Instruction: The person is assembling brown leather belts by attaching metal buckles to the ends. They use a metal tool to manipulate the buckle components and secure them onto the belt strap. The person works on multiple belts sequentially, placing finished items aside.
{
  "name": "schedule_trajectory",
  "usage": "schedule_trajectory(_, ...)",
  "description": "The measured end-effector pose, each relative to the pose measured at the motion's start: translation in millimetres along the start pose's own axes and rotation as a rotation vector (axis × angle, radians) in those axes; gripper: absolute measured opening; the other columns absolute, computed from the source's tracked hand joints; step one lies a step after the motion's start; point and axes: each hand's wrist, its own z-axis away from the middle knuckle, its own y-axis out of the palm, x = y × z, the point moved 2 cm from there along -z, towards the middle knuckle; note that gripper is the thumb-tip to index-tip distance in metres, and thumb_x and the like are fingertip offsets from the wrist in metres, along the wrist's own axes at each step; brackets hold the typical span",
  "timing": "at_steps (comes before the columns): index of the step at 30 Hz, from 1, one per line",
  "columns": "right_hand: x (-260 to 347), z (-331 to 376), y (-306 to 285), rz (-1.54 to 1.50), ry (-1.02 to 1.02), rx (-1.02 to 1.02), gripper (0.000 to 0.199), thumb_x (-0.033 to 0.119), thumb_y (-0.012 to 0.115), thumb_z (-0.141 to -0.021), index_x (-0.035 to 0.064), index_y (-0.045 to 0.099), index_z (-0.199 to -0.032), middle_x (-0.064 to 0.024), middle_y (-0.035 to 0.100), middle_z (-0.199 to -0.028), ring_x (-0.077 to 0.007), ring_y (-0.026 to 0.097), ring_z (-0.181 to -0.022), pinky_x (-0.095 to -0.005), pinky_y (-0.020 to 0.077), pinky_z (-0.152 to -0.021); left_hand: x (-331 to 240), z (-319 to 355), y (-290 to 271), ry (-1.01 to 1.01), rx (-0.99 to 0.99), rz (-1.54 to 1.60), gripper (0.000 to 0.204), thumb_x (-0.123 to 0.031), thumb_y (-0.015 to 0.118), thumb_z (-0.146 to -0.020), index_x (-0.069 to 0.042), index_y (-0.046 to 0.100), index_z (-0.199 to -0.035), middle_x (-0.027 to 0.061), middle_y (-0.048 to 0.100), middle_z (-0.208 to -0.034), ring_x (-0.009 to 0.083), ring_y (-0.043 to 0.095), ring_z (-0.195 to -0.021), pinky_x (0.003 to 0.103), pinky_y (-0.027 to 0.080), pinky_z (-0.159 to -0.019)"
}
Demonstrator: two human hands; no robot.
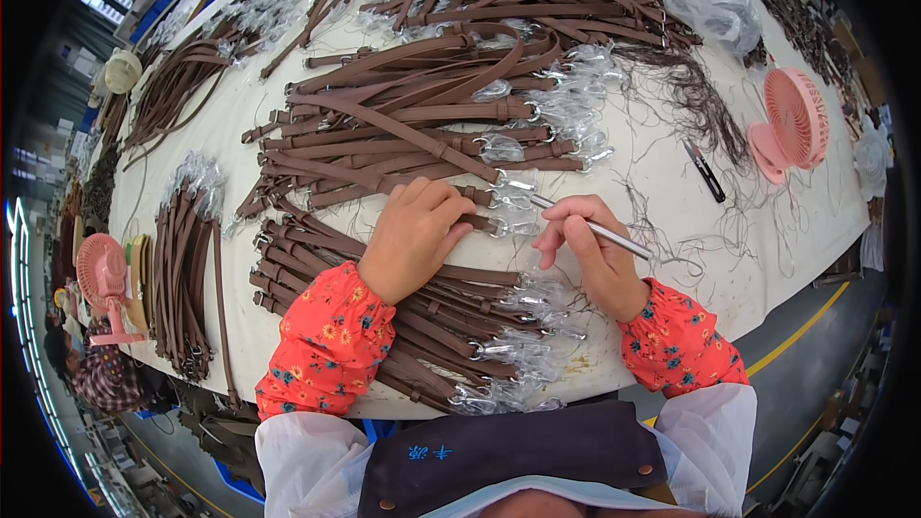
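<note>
So we've got our left hand (413, 235) flat, fingers closed down on a brown strap (477, 222), pinning it to the surface (672, 182). Right hand (590, 254) has a closed grip on a thin metal tool (614, 236), its tip at the plastic-wrapped buckle (513, 200) just past our left fingertips. If the tip slips, we reckon it scratches the leather or jabs a finger.

Leather-goods workshop: table (662, 163) heaped with brown straps (403, 115) (clasps plastic-wrapped).
</note>
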Motion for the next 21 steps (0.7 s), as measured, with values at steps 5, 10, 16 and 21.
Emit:
schedule_trajectory(5, 7.8, -3.3, 2.2, 0.171, -0.054, 0.093, 0.025, 0.024, 0.049, -0.108, 0.0044, 0.058, -0.121, -0.0080, 0.067, -0.096, -0.0141, 0.065, -0.089, -0.0288, 0.0506, -0.077, -0.7, 5.4, 14.2, -0.055, 0.229, 0.411, 0.021, -0.008, 0.079, -0.081, -0.005, 0.069, -0.100, 0.0088, 0.064, -0.092, 0.0275, 0.064, -0.084, 0.037, 0.051, -0.074)
schedule_trajectory(10, -0.8, -6.0, 8.7, 0.476, -0.266, 0.157, 0.016, 0.013, 0.059, -0.101, 0.0065, 0.059, -0.115, -0.0100, 0.069, -0.099, -0.0245, 0.066, -0.091, -0.0344, 0.0510, -0.081, -6.2, 3.6, 16.5, -0.076, 0.166, 0.418, 0.019, -0.006, 0.079, -0.082, -0.003, 0.067, -0.096, 0.0097, 0.062, -0.088, 0.0246, 0.065, -0.077, 0.035, 0.051, -0.068)
schedule_trajectory(16, 2.9, -9.9, 7.7, 0.806, -0.398, 0.239, 0.023, 0.003, 0.067, -0.084, 0.0098, 0.062, -0.106, -0.0066, 0.066, -0.095, -0.0299, 0.061, -0.094, -0.0405, 0.0463, -0.087, -14.5, 2.6, 17.5, -0.146, 0.149, 0.493, 0.021, -0.003, 0.078, -0.081, -0.003, 0.064, -0.096, 0.0071, 0.060, -0.084, 0.0166, 0.058, -0.064, 0.032, 0.047, -0.060)
schedule_trajectory(21, 8.0, -9.3, 2.5, 0.883, -0.392, 0.291, 0.025, 0.003, 0.066, -0.080, 0.0109, 0.062, -0.104, -0.0051, 0.064, -0.093, -0.0284, 0.058, -0.090, -0.0387, 0.0450, -0.085, -11.1, 1.3, 18.5, -0.206, 0.188, 0.490, 0.023, -0.003, 0.079, -0.080, -0.004, 0.063, -0.095, 0.0057, 0.061, -0.082, 0.0147, 0.056, -0.063, 0.031, 0.047, -0.058)
